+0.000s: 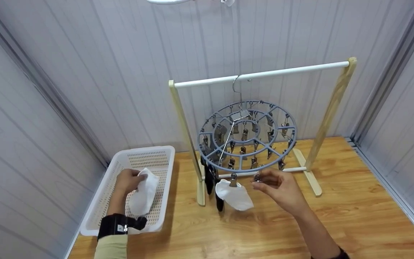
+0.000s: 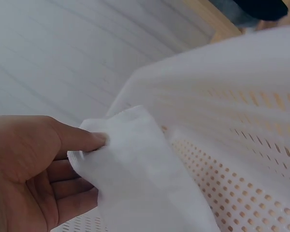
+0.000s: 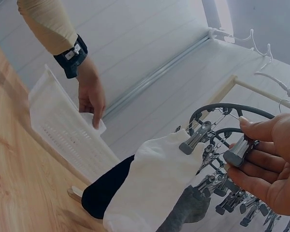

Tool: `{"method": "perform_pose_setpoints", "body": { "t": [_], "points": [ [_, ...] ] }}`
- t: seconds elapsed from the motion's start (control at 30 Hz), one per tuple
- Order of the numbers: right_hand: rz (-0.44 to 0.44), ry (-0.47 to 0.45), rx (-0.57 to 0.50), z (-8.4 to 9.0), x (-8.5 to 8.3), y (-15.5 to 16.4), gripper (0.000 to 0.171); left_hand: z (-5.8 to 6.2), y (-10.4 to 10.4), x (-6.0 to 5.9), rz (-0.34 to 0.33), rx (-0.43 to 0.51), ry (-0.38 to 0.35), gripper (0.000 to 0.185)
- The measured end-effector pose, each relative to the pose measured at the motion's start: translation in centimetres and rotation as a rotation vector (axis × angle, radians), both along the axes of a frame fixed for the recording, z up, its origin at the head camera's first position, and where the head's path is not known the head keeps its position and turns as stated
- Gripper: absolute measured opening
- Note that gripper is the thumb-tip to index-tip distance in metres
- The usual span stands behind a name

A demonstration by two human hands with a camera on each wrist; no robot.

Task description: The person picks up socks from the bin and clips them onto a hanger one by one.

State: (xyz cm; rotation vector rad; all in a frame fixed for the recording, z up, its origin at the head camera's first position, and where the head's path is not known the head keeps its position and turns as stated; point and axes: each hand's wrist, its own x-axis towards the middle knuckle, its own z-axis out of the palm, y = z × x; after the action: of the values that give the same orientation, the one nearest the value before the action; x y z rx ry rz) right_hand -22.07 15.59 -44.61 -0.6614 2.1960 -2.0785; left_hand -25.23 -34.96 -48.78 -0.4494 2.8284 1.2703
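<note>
A white sock is pinched between the thumb and curled fingers of the left hand, at its cuff end; the rest of the sock hangs down into the white basket. In the left wrist view the sock is seen just above the perforated basket floor. A black wrist strap is worn on that arm, above a beige sleeve.

A metal clip is gripped by the thumb and bent fingers of the right hand; whether the clip is squeezed apart cannot be told. This clip hangs from the front edge of the round grey hanger. Just beside it, on the left, a second white sock is held by a neighbouring clip. Further left along the rim, a black sock is hung, and a grey sock is seen below the white one in the right wrist view.

The hanger is hooked on the white rail of a wooden rack, which stands on a wooden table. The basket is set on the table's left side, near the rack's left post. Grey panelled walls enclose the table on three sides.
</note>
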Motion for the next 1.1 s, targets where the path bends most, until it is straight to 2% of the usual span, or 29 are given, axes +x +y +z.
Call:
{"method": "perform_pose_setpoints", "body": {
  "t": [0.17,0.4,0.63,0.83,1.1],
  "points": [
    [0.004,-0.006,-0.013,0.0,0.0,0.0,0.023,0.6,0.2,0.4,0.012,0.043,0.029,0.040],
    [0.003,0.037,0.013,0.0,0.0,0.2,0.020,1.8,1.2,1.0,0.013,0.012,0.134,0.037],
    [0.000,0.041,0.010,-0.1,0.1,0.3,0.021,3.6,2.0,1.8,0.018,0.049,0.218,0.035],
    [-0.014,0.038,0.007,-0.2,0.0,0.3,0.021,5.3,2.7,2.6,0.071,0.053,0.285,0.034],
    [-0.015,0.023,0.008,-0.1,0.0,0.3,0.021,7.2,5.0,3.5,0.091,0.095,0.414,0.027]
  ]
}}
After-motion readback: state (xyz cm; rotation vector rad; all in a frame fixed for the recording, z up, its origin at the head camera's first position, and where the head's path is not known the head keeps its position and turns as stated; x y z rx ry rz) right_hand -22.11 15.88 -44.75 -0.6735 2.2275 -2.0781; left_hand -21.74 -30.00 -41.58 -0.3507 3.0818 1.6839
